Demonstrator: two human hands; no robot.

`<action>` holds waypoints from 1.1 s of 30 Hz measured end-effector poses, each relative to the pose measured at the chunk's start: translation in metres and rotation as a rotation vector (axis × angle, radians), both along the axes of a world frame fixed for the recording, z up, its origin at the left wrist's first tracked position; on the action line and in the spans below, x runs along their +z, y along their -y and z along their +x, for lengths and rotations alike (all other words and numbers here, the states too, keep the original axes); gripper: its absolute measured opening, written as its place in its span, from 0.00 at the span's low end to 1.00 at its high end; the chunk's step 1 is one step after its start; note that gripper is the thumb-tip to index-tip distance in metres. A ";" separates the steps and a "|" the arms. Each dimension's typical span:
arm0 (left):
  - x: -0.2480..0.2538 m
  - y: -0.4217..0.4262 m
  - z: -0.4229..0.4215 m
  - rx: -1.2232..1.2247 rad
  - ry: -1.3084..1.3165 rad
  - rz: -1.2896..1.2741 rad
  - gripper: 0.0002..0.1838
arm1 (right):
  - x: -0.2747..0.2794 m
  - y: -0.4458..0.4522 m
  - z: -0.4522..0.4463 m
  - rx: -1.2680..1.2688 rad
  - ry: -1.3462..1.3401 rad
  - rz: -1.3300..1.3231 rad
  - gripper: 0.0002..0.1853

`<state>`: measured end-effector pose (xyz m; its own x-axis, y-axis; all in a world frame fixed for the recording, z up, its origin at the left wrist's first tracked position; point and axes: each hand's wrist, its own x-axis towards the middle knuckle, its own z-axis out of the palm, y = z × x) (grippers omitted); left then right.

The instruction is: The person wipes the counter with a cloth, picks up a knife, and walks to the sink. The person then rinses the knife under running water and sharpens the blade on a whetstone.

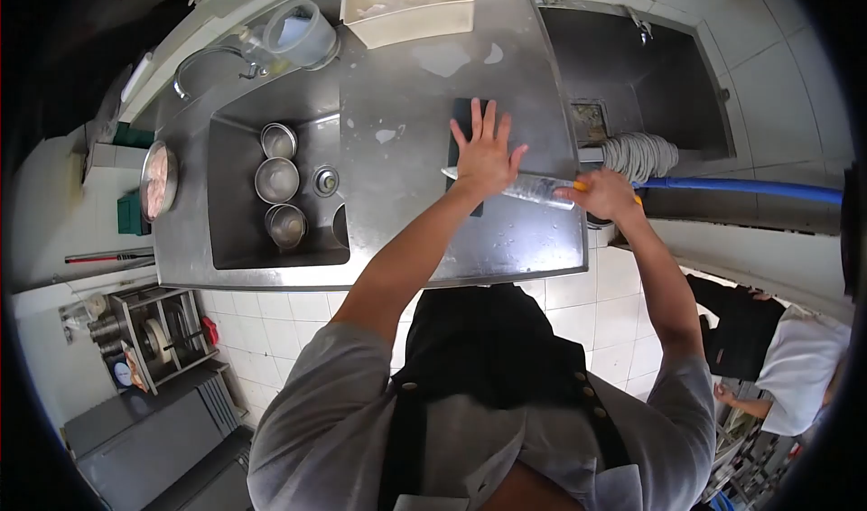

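My right hand [603, 195] is wrapped round the yellow-orange handle of a large knife [542, 190]. The broad blade points left and passes beneath my left hand [488, 159], its tip showing just past the wrist. My left hand is spread flat, fingers apart and pointing away from me, over a dark, narrow flat slab [462, 114]. Whether the palm presses on the blade or only hovers over it, I cannot tell. The slab lies lengthwise on the steel counter [406, 195], its middle hidden by my hand and the knife.
Left of the counter surface is a sink [239, 141] holding several metal bowls [276, 180]. A cream tub [411, 19] and a clear plastic container [302, 37] stand at the back. A bowl of pale meat [158, 181] sits far left. Right are a mop [641, 154] and another person [795, 366].
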<state>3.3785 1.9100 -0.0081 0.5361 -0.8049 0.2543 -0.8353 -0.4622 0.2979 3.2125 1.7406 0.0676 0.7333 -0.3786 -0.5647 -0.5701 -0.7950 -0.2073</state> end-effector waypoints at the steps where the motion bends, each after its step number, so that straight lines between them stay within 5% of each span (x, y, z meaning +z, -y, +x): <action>1: 0.000 0.010 0.008 0.010 -0.001 -0.003 0.35 | -0.004 0.004 0.002 -0.027 -0.023 -0.017 0.45; 10: 0.002 0.007 0.000 -0.092 -0.071 -0.085 0.36 | -0.001 -0.006 -0.023 -0.001 -0.029 0.029 0.45; 15: -0.002 0.068 0.042 -0.076 -0.021 -0.113 0.39 | 0.006 0.026 0.019 -0.111 0.175 -0.169 0.44; 17: -0.005 0.037 0.008 -0.082 -0.054 -0.088 0.38 | 0.022 0.023 0.007 -0.131 -0.078 0.020 0.44; 20: -0.001 0.018 -0.015 -0.082 -0.075 -0.038 0.36 | 0.002 -0.002 -0.036 0.076 0.043 -0.074 0.44; 23: -0.002 0.050 0.011 -0.091 -0.064 -0.051 0.35 | -0.007 0.025 -0.012 -0.138 0.045 -0.080 0.43; 33: 0.002 0.045 0.005 -0.068 -0.027 0.007 0.33 | -0.009 0.024 -0.011 -0.097 0.088 -0.035 0.41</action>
